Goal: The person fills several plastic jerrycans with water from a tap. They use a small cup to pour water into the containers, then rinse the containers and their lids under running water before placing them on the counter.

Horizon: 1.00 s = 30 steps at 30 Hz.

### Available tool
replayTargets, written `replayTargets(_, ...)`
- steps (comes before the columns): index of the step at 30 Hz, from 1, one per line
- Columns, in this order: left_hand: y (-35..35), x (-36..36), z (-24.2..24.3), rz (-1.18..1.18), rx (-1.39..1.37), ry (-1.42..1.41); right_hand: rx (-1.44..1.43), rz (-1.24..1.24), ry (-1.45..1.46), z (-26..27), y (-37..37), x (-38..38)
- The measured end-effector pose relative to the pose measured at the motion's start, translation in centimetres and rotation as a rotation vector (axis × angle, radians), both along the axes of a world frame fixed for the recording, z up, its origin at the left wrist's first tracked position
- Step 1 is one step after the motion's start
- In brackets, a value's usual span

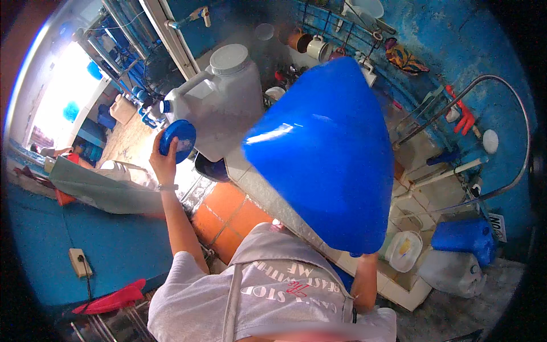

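Note:
My left hand (pixel 165 156) is raised on the left, its fingers and thumb around the edge of a round blue plastic lid (pixel 177 142). A large, glossy blue plastic container (pixel 324 149) fills the middle right, close to the camera. My right forearm (pixel 365 280) reaches up to its lower edge; the right hand is hidden behind it, so its grip does not show. Beyond the lid stands a big translucent plastic jug (pixel 222 107) with a wide white screw lid (pixel 229 59), a handle and a small blue-capped spout (pixel 165 106).
A tiled ledge (pixel 273 196) runs under the blue container. Mugs (pixel 317 48) hang from a rack at the back. A curved metal tube (pixel 523 128) arches on the right, above a blue jug (pixel 463 240) and a clear jug (pixel 451 273). A dark basin (pixel 212 169) lies below the big jug.

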State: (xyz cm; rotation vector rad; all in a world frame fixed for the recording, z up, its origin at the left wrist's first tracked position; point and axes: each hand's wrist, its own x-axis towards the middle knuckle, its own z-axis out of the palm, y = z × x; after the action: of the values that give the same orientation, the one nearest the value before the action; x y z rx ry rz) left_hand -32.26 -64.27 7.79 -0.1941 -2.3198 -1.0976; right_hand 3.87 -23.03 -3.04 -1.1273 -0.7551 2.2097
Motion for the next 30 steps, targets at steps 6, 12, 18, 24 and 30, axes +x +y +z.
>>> replayTargets(6,-2.3,-0.7,0.1,0.001,0.04,0.019,-0.009,0.455,0.296,13.1,-0.3,-6.6)
replayTargets(12,-2.5,-1.2,-0.3,-0.048,0.137,-0.001,0.087,0.664,0.266,14.8,-7.8,-17.0)
replayTargets(18,-1.9,-1.9,1.2,-0.194,0.404,-0.043,0.031,0.616,0.449,13.2,-14.7,-26.5)
replayTargets(24,2.0,-4.2,6.3,-0.365,0.512,-0.025,0.044,0.373,0.489,10.0,-23.6,-34.2)
replayTargets(30,8.5,-10.4,9.4,-0.659,0.561,-0.325,0.447,0.662,0.29,8.2,-20.6,-34.1)
